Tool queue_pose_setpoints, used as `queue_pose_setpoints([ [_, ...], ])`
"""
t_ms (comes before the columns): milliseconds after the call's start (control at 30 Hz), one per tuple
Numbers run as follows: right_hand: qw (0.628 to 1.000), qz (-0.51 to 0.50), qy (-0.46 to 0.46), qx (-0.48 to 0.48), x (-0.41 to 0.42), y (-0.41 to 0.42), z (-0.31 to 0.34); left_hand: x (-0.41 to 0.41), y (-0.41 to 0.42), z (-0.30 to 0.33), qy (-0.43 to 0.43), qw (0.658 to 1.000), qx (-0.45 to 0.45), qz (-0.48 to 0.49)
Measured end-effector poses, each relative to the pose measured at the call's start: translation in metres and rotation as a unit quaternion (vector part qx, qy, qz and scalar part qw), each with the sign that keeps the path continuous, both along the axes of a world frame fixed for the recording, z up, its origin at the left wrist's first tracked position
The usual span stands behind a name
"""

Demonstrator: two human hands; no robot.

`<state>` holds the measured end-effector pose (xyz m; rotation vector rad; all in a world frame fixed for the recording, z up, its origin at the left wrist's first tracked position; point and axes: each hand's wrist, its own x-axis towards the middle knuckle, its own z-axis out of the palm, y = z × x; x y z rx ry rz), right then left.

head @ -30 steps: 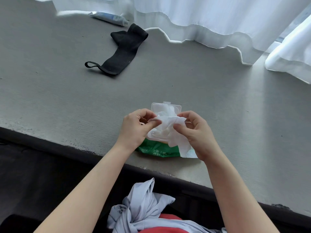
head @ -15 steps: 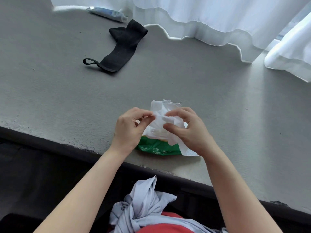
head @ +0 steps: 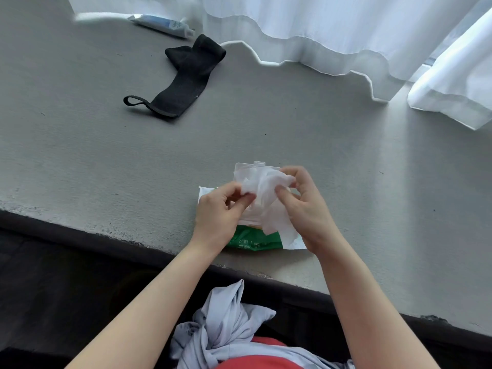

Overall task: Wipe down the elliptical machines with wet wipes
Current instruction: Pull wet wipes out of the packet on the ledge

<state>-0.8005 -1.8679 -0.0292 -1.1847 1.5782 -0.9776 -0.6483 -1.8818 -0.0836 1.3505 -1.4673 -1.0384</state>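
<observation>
wet wipe [head: 262, 194] is pinched between left hand [head: 219, 213] and right hand [head: 306, 209], right above the green wipe pack [head: 255, 239] near the ledge's [head: 106, 161] front edge. flip lid [head: 251, 167] is open, so a hard tug could drag out 2 sheets or pull the pack off.

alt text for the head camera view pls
Both hands, left hand and right hand, pinch a white wet wipe above an open green wipes pack on a grey ledge; a black strap lies farther back.
</observation>
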Motion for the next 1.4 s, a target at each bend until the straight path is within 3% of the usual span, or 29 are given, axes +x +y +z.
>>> queue_pose_setpoints([
  [67, 0.998, 0.044, -0.041, 0.001, -0.001, -0.001, 0.004, -0.003, 0.003, 0.003, 0.018, 1.0, -0.006, 0.007],
  [233, 1.0, 0.024, 0.019, -0.009, 0.01, -0.007, 0.005, -0.007, 0.007, 0.002, 0.04, 0.999, -0.003, -0.005],
  [300, 0.998, 0.007, -0.059, -0.012, 0.01, -0.009, 0.007, -0.005, 0.009, -0.003, 0.004, 1.0, 0.009, -0.01],
  [433, 0.963, -0.024, -0.269, -0.015, 0.0, -0.008, 0.011, -0.007, 0.015, -0.008, -0.083, 0.995, -0.051, 0.012],
  [767, 0.883, -0.11, -0.455, -0.019, -0.015, -0.006, -0.007, -0.008, 0.012, -0.013, -0.136, 0.986, -0.099, 0.015],
  [833, 0.905, -0.111, -0.411, -0.014, -0.018, -0.005, -0.008, -0.006, 0.01, -0.015, -0.135, 0.985, -0.103, 0.008],
  [967, 0.975, -0.014, -0.221, -0.011, -0.021, -0.004, -0.007, 0.004, 0.005, -0.017, -0.13, 0.985, -0.117, -0.01],
  [1100, 0.999, 0.017, -0.037, -0.028, -0.009, -0.003, -0.009, 0.003, 0.002, -0.002, -0.166, 0.976, -0.139, -0.023],
  [1267, 0.999, -0.02, 0.004, -0.03, -0.003, -0.005, -0.012, 0.002, -0.003, 0.01, -0.136, 0.986, -0.077, -0.051],
  [1400, 0.999, -0.018, 0.015, -0.033, -0.004, -0.002, -0.014, 0.005, -0.014, 0.022, 0.038, 0.997, 0.062, -0.031],
])
